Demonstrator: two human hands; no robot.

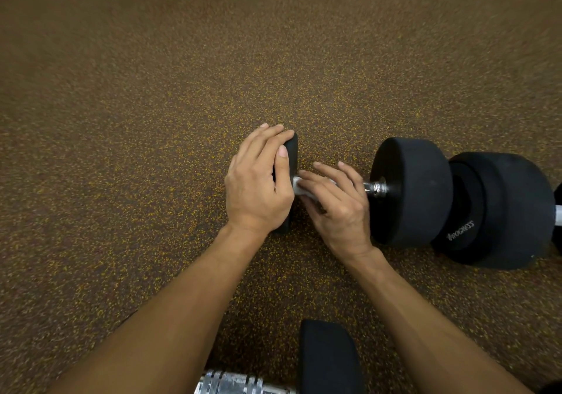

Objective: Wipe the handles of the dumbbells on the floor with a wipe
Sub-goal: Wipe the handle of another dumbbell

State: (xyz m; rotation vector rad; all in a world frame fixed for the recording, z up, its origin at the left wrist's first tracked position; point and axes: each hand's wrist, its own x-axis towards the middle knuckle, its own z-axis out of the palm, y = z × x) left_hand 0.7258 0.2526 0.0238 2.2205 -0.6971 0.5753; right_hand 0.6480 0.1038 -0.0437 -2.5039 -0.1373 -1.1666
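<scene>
A black dumbbell lies on the speckled floor; its right head (410, 190) is in full view, and a short stretch of its chrome handle (375, 187) shows beside that head. My left hand (258, 187) lies over the dumbbell's left head (290, 153), fingers fairly straight across the top and thumb along its inner face. My right hand (334, 199) is wrapped over the handle with a white wipe (299, 185) under the fingers; most of the wipe and handle is hidden.
A second black dumbbell (501, 211) lies right of the first, head against head. A third one, with a knurled chrome handle (231, 383) and black head (330, 360), sits at the bottom edge between my forearms. Speckled brown rubber floor (137, 135) stretches left and ahead.
</scene>
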